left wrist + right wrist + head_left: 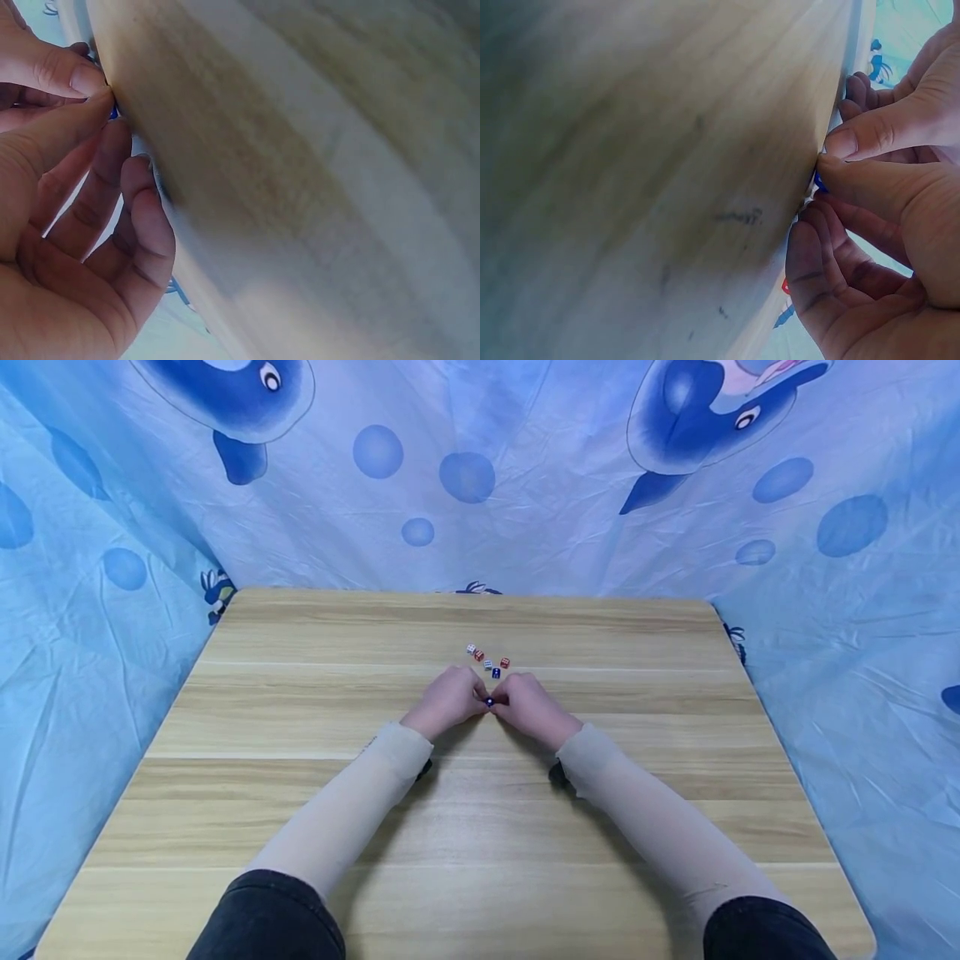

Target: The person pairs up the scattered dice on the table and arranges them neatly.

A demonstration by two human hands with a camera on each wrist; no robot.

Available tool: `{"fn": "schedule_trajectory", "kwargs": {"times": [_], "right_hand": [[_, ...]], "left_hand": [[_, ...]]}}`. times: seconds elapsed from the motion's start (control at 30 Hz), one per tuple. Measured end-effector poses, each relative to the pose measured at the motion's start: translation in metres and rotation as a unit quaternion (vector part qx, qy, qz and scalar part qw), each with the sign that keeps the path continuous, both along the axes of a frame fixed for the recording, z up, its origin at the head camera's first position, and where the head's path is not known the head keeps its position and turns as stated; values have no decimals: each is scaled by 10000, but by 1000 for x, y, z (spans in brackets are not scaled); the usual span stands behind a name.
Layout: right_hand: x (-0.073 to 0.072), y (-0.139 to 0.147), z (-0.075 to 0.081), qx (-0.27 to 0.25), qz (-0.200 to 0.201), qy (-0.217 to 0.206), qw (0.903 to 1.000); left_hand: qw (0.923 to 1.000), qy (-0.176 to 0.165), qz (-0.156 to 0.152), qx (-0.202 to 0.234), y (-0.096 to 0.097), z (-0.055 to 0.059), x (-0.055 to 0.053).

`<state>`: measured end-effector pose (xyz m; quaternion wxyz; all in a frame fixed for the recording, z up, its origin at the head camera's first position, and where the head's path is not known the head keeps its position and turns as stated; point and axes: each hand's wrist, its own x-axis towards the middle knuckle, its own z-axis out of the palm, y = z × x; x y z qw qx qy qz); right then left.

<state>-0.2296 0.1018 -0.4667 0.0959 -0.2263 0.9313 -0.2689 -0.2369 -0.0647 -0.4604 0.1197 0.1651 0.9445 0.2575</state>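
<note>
Near the middle of the table, both hands meet at one small blue die [490,702]. My left hand [452,700] pinches it from the left with thumb and forefinger. From the other side my right hand [531,706] pinches it too, and the thumb tips come together over it. Fingers cover most of the die in both wrist views, leaving only a blue sliver. Just beyond the hands lie a second blue die [496,673], a white die [487,666] and a red die [505,663]. Farther back, another white die [470,649] sits beside another red die [479,656].
The wood-grain table [480,827] carries the dice and spreads out on all sides of the hands. A blue curtain [525,543] with dolphins and bubbles hangs behind the far edge and along both sides.
</note>
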Motion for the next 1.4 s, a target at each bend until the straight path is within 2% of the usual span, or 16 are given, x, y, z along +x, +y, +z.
{"fn": "schedule_trajectory", "kwargs": {"times": [0.2, 0.37, 0.63, 0.8, 1.13, 1.4], "right_hand": [[-2, 1, -1, -47, 54, 13, 10000], [-6, 5, -2, -149, 59, -148, 9998], [-18, 15, 0, -730, -334, -304, 9963], [-26, 15, -1, -894, -637, -458, 9929], [-38, 11, -2, -771, -812, -97, 9937], [-46, 4, -5, -574, -763, -119, 9954]], "left_hand": [[10000, -9, -22, 15, -1, -1, -2], [10000, -42, -10, 56, -2, 0, -1], [9999, 38, -104, 106, -5, 1, -1], [9999, -70, -87, 119, -5, 2, 0], [9998, -132, -89, 106, -3, 3, 1], [9996, -174, -52, 204, -3, 6, 4]]}}
